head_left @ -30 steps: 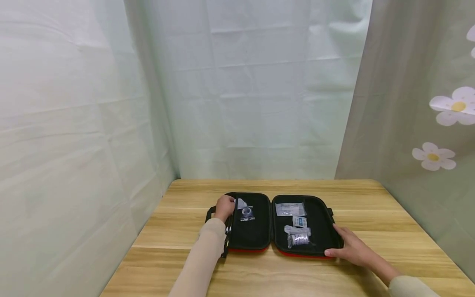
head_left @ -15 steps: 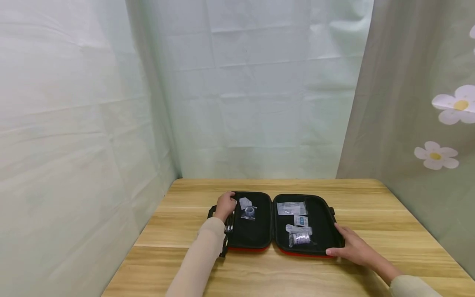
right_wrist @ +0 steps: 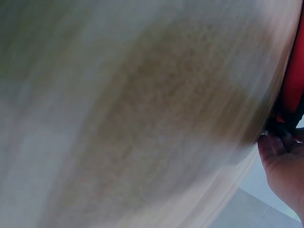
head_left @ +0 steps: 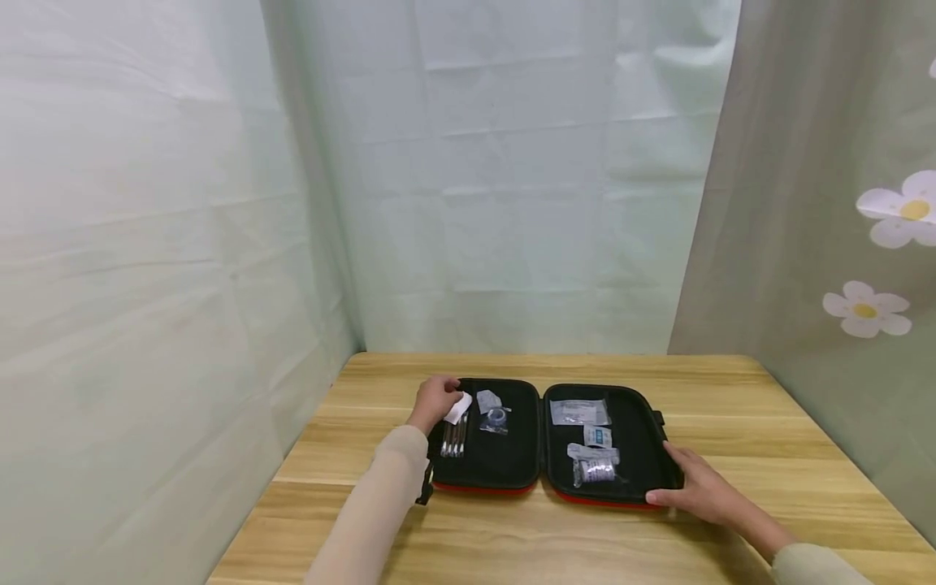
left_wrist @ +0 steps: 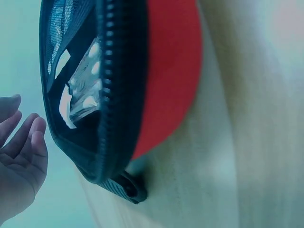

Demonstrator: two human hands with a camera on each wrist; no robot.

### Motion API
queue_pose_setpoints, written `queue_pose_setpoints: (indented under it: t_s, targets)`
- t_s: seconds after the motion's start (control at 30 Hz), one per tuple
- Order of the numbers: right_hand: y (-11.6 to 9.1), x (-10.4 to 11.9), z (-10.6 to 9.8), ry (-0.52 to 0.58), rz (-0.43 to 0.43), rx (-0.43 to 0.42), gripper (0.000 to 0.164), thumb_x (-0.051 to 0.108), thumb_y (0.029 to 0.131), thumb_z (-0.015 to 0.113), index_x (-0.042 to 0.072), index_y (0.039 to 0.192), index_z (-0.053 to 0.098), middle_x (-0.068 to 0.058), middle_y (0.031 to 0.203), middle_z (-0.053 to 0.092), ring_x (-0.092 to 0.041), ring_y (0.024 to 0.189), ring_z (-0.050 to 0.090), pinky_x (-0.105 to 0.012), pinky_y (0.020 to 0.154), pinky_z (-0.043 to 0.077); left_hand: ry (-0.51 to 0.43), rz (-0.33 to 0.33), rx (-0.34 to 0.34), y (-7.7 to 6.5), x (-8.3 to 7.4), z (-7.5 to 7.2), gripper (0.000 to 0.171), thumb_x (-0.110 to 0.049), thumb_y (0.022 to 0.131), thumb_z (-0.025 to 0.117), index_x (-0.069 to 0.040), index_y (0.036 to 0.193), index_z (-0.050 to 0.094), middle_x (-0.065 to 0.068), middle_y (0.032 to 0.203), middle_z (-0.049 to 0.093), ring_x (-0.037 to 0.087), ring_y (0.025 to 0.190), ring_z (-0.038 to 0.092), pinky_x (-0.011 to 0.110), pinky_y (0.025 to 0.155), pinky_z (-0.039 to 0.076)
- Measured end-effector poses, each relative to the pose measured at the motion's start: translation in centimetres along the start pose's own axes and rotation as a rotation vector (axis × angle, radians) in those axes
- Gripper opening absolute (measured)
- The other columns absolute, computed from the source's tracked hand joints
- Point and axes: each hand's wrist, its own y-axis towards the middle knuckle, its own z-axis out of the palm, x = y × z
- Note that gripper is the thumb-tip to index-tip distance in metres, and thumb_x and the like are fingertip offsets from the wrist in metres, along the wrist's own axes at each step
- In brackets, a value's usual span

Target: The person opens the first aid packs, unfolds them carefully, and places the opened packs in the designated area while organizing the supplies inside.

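Note:
A zip case with a black lining and red shell lies spread on the table, its left half [head_left: 504, 459] and right half [head_left: 639, 447] side by side. In the left half is a clear pack of dark-stemmed cotton swabs [head_left: 453, 439] with a white end. My left hand [head_left: 436, 400] is over that end; in the left wrist view the fingers [left_wrist: 37, 147] are loosely bent and apart from the case, nothing between them. My right hand [head_left: 695, 489] grips the right half's front corner, thumb in front and fingers along the side; the right wrist view shows its fingers [right_wrist: 275, 145] at the black edge.
Beside the swabs lie a small white packet [head_left: 488, 400] and a bagged roll [head_left: 495, 419]. The right half holds a flat clear packet [head_left: 580, 412], a small white-and-blue sachet [head_left: 597, 436] and a wrapped bandage roll [head_left: 595, 470]. Pale curtains rise behind the wooden table [head_left: 526, 540].
My left hand has drawn back slightly left, and the swab pack it covered now shows in the case's left half. The right hand stays at its corner. The head view has shifted slightly.

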Motion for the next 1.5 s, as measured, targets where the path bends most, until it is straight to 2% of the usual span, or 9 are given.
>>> queue_pose_setpoints:
  t_s: [0.3, 0.5, 0.67, 0.77, 0.9, 1.03, 1.3, 1.4, 1.5]
  targets:
    - [0.0, -0.1, 0.0, 0.004, 0.021, 0.015, 0.104, 0.044, 0.081, 0.08, -0.018, 0.146, 0.027, -0.045, 0.139, 0.035, -0.06, 0.127, 0.036, -0.069, 0.097, 0.036, 0.043, 0.008, 0.012, -1.3, 0.2, -0.2, 0.024, -0.002, 0.087, 0.073, 0.008, 0.109, 0.069, 0.015, 0.093, 0.069, 0.029, 0.087, 0.064, 0.045, 0.081, 0.054]
    - [0.1, -0.2, 0.0, 0.005, 0.015, 0.016, 0.105, 0.044, 0.08, 0.081, -0.018, 0.146, 0.027, -0.045, 0.139, 0.036, -0.06, 0.126, 0.037, -0.068, 0.097, 0.037, 0.086, 0.041, 0.001, -2.3, 0.4, -0.3, 0.025, -0.002, 0.086, 0.074, 0.008, 0.108, 0.069, 0.016, 0.094, 0.07, 0.031, 0.088, 0.066, 0.047, 0.086, 0.052]
    - [0.2, -0.2, 0.0, 0.004, 0.015, 0.017, 0.105, 0.044, 0.08, 0.081, -0.018, 0.146, 0.027, -0.045, 0.138, 0.036, -0.06, 0.126, 0.037, -0.068, 0.097, 0.037, 0.088, 0.056, -0.004, -2.9, 1.0, -0.1, 0.024, -0.003, 0.086, 0.073, 0.007, 0.108, 0.07, 0.016, 0.097, 0.071, 0.03, 0.089, 0.065, 0.047, 0.084, 0.052]
    - [0.2, -0.2, 0.0, 0.008, 0.017, 0.019, 0.105, 0.044, 0.08, 0.081, -0.019, 0.145, 0.027, -0.045, 0.138, 0.036, -0.06, 0.126, 0.037, -0.068, 0.097, 0.037, 0.071, 0.065, -0.03, -3.2, 1.3, 0.3, 0.025, -0.002, 0.085, 0.074, 0.008, 0.107, 0.07, 0.017, 0.097, 0.071, 0.031, 0.089, 0.066, 0.047, 0.083, 0.052]
    - [0.1, -0.1, 0.1, 0.012, 0.009, 0.014, 0.105, 0.044, 0.08, 0.081, -0.019, 0.145, 0.027, -0.045, 0.138, 0.036, -0.06, 0.126, 0.038, -0.068, 0.097, 0.037, 0.017, 0.063, -0.108, -3.6, 1.2, 0.9, 0.026, 0.0, 0.083, 0.074, 0.009, 0.107, 0.07, 0.02, 0.096, 0.071, 0.033, 0.087, 0.066, 0.048, 0.082, 0.053]
    - [0.0, -0.2, 0.1, 0.011, -0.007, 0.001, 0.104, 0.043, 0.08, 0.081, -0.02, 0.144, 0.028, -0.045, 0.137, 0.037, -0.06, 0.125, 0.038, -0.068, 0.097, 0.037, -0.036, -0.019, -0.21, -4.2, 0.4, 1.7, 0.025, -0.002, 0.083, 0.075, 0.008, 0.105, 0.071, 0.02, 0.093, 0.07, 0.032, 0.083, 0.064, 0.048, 0.079, 0.052]
    - [0.1, -0.3, -0.1, 0.005, -0.017, 0.009, 0.102, 0.042, 0.081, 0.08, -0.02, 0.144, 0.029, -0.046, 0.135, 0.038, -0.061, 0.124, 0.039, -0.068, 0.095, 0.039, -0.115, -0.291, -0.424, -5.3, -1.7, 2.9, 0.028, -0.009, 0.083, 0.076, 0.002, 0.108, 0.072, 0.017, 0.098, 0.07, 0.035, 0.09, 0.065, 0.051, 0.081, 0.05]
    - [0.1, -0.4, -0.1, 0.005, -0.02, 0.019, 0.101, 0.041, 0.082, 0.08, -0.021, 0.144, 0.028, -0.046, 0.135, 0.038, -0.061, 0.123, 0.039, -0.067, 0.093, 0.04, -0.142, -0.366, -0.47, -5.6, -2.3, 3.2, 0.029, -0.011, 0.084, 0.076, 0.002, 0.11, 0.072, 0.018, 0.104, 0.07, 0.038, 0.095, 0.064, 0.054, 0.082, 0.05]
    - [0.2, -0.5, -0.1, 0.011, -0.018, 0.026, 0.101, 0.041, 0.083, 0.079, -0.021, 0.144, 0.027, -0.047, 0.135, 0.037, -0.062, 0.123, 0.039, -0.067, 0.093, 0.04, -0.144, -0.424, -0.486, -5.8, -2.7, 3.6, 0.03, -0.012, 0.084, 0.075, 0.001, 0.111, 0.071, 0.02, 0.107, 0.07, 0.04, 0.096, 0.064, 0.056, 0.08, 0.05]
